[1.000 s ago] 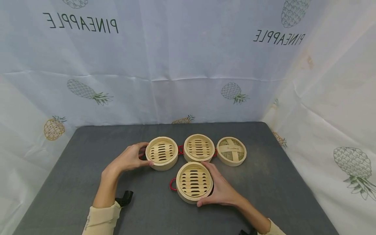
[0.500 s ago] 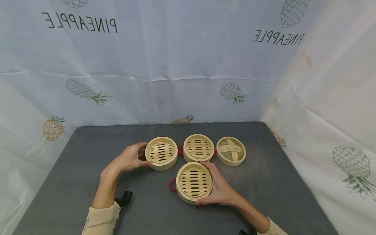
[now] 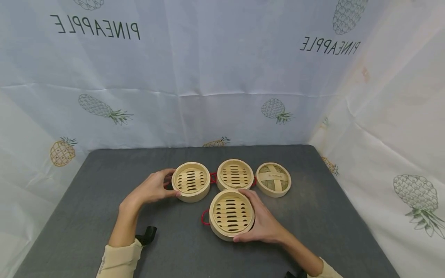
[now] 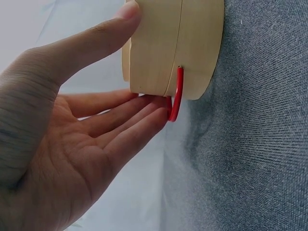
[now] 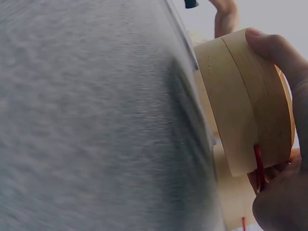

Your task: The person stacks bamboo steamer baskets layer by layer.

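Before the middle basket (image 3: 235, 173), apparently just off the bench (image 3: 180, 247), the right hand (image 3: 263, 224) grips the front bamboo steamer basket (image 3: 232, 214); the left hand's (image 3: 152, 188) fingers hold the left basket (image 3: 191, 181). Likely lifting to stack; next calls for a level carry.

**Component Layout**

Rear row on the table (image 3: 180, 247), left to right: left basket (image 3: 191, 180), middle basket (image 3: 235, 173), lid (image 3: 274, 179). The front basket (image 3: 231, 215) is before the middle basket. The left hand (image 3: 154, 187) is at the left basket's left side; the right hand (image 3: 261, 222), at the front basket's right. Cloth (image 3: 215, 58) hangs behind the table.
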{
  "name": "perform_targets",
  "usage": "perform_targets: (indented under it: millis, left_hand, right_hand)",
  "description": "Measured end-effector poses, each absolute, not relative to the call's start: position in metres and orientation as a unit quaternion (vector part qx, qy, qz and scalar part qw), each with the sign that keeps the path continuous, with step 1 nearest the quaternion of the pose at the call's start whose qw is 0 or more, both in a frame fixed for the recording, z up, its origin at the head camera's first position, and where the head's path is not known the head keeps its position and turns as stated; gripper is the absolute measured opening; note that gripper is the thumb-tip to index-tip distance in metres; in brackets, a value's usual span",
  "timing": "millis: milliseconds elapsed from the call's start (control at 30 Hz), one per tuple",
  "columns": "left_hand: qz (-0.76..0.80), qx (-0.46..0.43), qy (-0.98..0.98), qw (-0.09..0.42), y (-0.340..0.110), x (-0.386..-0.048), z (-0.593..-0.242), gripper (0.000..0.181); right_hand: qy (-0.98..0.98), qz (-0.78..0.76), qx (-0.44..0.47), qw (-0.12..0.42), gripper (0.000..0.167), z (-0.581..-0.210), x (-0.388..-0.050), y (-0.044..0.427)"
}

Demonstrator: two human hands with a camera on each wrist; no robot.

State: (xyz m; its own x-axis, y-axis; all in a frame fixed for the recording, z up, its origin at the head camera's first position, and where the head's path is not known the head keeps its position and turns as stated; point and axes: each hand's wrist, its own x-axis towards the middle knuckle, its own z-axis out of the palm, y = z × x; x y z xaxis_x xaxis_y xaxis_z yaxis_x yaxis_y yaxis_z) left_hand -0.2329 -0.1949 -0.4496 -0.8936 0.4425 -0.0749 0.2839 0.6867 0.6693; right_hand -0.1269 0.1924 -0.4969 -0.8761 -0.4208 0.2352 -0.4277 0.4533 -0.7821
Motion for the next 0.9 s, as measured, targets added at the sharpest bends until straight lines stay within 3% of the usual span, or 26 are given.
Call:
perform_targets:
  millis: [900]
  left_hand:
    - [0.353,0.197,0.907,0.116,-0.194,-0.232,-0.451,0.087]
  right_hand:
    - [-0.816,0.505,0.279,0.012,0.131,-0.453,-0.154,0.179]
